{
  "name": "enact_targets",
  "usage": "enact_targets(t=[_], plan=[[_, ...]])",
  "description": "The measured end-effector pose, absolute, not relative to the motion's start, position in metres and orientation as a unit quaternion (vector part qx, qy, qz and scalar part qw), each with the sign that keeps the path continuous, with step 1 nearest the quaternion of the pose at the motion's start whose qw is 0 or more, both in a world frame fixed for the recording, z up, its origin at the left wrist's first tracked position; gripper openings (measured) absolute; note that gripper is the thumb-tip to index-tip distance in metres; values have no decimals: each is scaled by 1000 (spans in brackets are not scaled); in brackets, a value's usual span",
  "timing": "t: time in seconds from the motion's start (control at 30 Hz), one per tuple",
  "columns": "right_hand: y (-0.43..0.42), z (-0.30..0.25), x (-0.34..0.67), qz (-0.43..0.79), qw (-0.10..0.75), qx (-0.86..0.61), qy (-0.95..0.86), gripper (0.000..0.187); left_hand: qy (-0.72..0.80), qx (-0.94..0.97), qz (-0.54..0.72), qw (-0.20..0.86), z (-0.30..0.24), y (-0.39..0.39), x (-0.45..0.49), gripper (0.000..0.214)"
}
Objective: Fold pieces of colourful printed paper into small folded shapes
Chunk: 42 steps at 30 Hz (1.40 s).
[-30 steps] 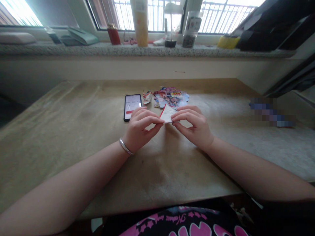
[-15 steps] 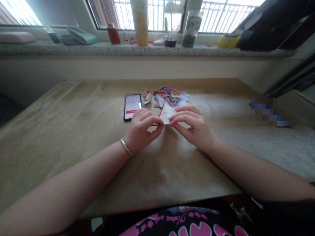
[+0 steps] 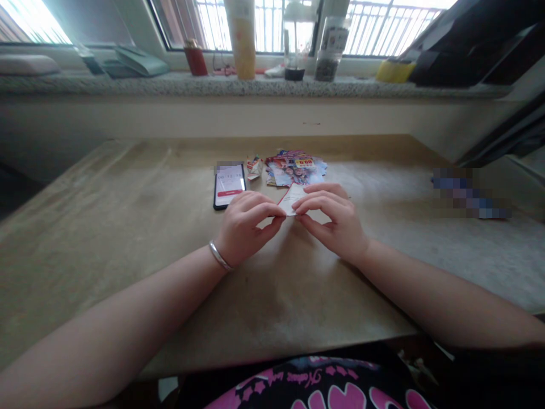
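Between my two hands is a small folded piece of paper (image 3: 291, 198), white with print and a red edge. My left hand (image 3: 251, 220) pinches its lower left edge between thumb and fingers; a silver bangle (image 3: 220, 255) circles that wrist. My right hand (image 3: 332, 218) grips the paper's right side, thumb below and fingers above, covering part of it. Just beyond my left hand lies a phone (image 3: 230, 186) with a timer on its screen. Behind the paper, a fanned pile of colourful printed leaflets (image 3: 298, 169) rests on the table.
A crumpled bit of printed paper (image 3: 254, 168) sits between phone and leaflets. The table (image 3: 128, 238) reaches the wall below a granite sill (image 3: 162, 86). On the sill stand a red bottle (image 3: 196, 59), a tall yellowish container (image 3: 243, 45) and a clear jar (image 3: 332, 51). A blurred-out item (image 3: 468, 196) lies far right.
The paper's upright flap has tilted lower and to the right, and its peak is less pointed. My left fingertips have shifted slightly right; my right hand has barely moved.
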State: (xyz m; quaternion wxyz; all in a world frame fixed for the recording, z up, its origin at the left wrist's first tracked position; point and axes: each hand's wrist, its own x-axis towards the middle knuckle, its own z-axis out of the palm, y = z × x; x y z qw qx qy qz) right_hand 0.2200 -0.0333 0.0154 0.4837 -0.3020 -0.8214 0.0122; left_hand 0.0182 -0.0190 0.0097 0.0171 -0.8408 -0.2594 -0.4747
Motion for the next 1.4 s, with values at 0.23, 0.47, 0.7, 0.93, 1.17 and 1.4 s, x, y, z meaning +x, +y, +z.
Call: enact_targets(t=[0.23,0.47,0.7,0.93,1.17,1.4], plan=[[-34,15,218,11,480,-328,-813,5,-247,-841,-479,-49,7,-22,20,3],[-34,15,217,-4,457,-324,-828,5,-261,-848,-459,-31,6,-22,20,5],[-35,15,215,-10,449,-315,-836,4,-276,-854,-441,-18,8,-23,21,2],[-35,14,214,4,455,-302,-838,7,-254,-859,-444,19,7,-21,21,5],[-34,12,213,13,452,-304,-839,5,-255,-883,-388,73,9,-20,21,10],[-32,9,212,31,456,-307,-835,6,-249,-897,-354,87,10,-19,19,15]])
